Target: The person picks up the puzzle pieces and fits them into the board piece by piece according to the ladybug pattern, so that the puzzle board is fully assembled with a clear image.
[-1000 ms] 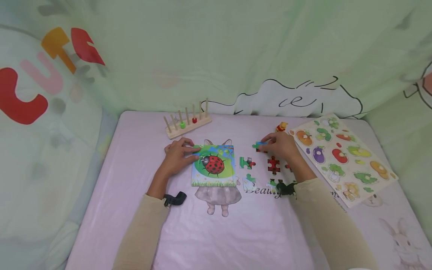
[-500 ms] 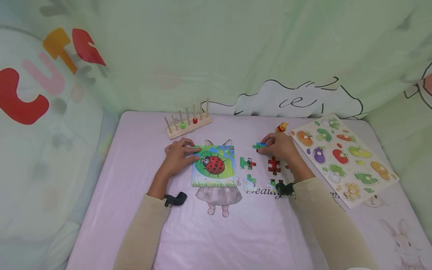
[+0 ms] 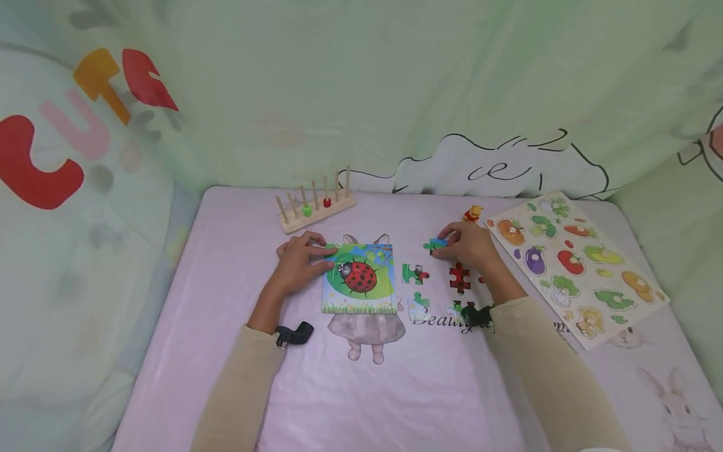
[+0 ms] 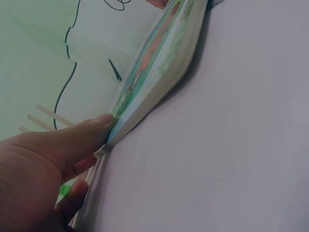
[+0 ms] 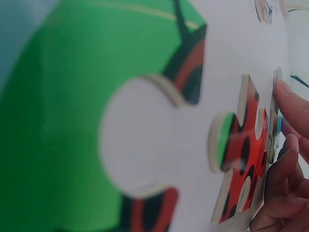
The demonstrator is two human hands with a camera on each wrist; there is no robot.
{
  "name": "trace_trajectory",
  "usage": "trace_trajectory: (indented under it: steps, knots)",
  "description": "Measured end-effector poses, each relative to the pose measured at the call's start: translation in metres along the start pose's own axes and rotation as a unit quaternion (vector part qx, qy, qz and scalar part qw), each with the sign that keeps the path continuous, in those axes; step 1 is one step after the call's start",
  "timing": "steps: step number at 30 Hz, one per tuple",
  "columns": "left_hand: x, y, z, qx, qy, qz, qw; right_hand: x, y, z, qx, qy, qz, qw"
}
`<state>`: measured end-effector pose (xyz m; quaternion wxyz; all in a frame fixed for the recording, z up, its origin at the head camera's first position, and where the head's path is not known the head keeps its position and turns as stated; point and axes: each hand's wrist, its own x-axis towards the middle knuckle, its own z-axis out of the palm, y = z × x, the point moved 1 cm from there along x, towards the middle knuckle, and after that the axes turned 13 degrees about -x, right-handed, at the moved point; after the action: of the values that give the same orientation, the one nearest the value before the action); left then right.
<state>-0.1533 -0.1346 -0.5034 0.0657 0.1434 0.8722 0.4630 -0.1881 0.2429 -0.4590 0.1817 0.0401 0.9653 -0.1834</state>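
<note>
My left hand (image 3: 301,262) is at the upper left corner of a square ladybug picture board (image 3: 361,282), its thumb and index finger holding the edge. In the left wrist view, the thumb (image 4: 89,130) lies against the board's rim and the other fingers bend beside it. My right hand (image 3: 467,243) pinches a blue, green and dark puzzle piece (image 3: 436,243) between thumb and fingers, low over the table. Nearer me are more loose pieces: a green one with the ladybug's head (image 3: 414,274), a red spotted one (image 3: 460,278) and several others, some partly hidden by my right wrist.
A wooden peg stand (image 3: 316,215) with a green and a red bead stands at the back. Past my right hand are a small bear figure (image 3: 472,213) and a vegetable puzzle board (image 3: 576,263). Printed curtains (image 3: 271,94) enclose the pink-covered table (image 3: 361,402).
My right fingers have shifted slightly on the puzzle piece, showing more of its blue part. My left hand and the ladybug board keep their places.
</note>
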Motion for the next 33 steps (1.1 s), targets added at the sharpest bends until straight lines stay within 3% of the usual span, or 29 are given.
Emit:
trace_trajectory:
  steps: [17, 33]
  knots:
    - [0.000, 0.001, 0.000, -0.001, -0.001, -0.010, 1.0000, -0.011, -0.008, -0.003, 0.003, 0.051, -0.011, 0.9986]
    - [0.000, 0.001, 0.000, 0.002, 0.000, -0.003, 1.0000, -0.013, -0.016, -0.017, 0.008, -0.007, -0.040, 0.9992]
